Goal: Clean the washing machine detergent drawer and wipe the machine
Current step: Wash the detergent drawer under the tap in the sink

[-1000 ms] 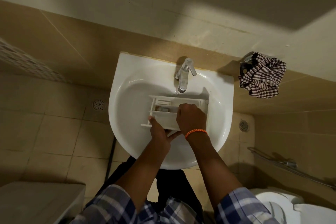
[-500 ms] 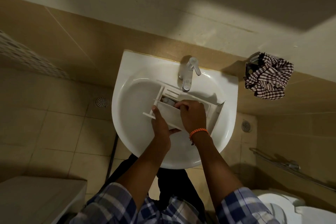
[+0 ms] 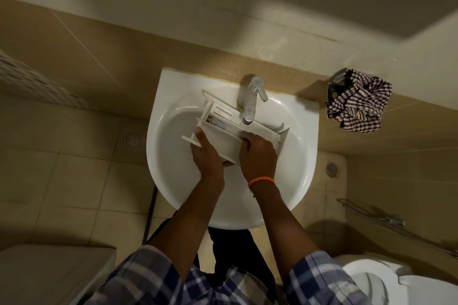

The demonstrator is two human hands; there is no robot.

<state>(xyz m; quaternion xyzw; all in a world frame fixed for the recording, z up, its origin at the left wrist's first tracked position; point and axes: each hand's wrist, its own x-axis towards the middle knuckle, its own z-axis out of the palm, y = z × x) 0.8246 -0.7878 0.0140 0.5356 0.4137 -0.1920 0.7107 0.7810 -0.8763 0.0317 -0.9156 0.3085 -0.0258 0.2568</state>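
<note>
1. We find no brand, label or writing that can be read on anything in view.
2. Our left hand (image 3: pixel 207 153) grips the near left end of the white detergent drawer (image 3: pixel 230 131), thumb on its side wall and fingers curled beneath.
3. Our right hand (image 3: pixel 257 153), with an orange bracelet (image 3: pixel 261 180) at the wrist, grips the drawer's near edge just right of the left hand, fingers curled over it.
4. The drawer sits inside the white washbasin (image 3: pixel 173 181), beyond both hands, tilted with its open compartments facing the wall and its front panel out to the right of the right hand.
5. The chrome tap (image 3: pixel 249 104) stands just past the hands, its spout over the drawer's far edge; we cannot tell whether water runs.
6. Compared with a second ago, the drawer has turned: it lay square across the basin then, and now its left end points up toward the back rim, with the right end lower.
7. The right hand was on top of the drawer's middle; it now sits at the near edge.
8. A checked cloth (image 3: pixel 359 104) hangs on a wall holder well to the right of the right hand, as before.
</note>
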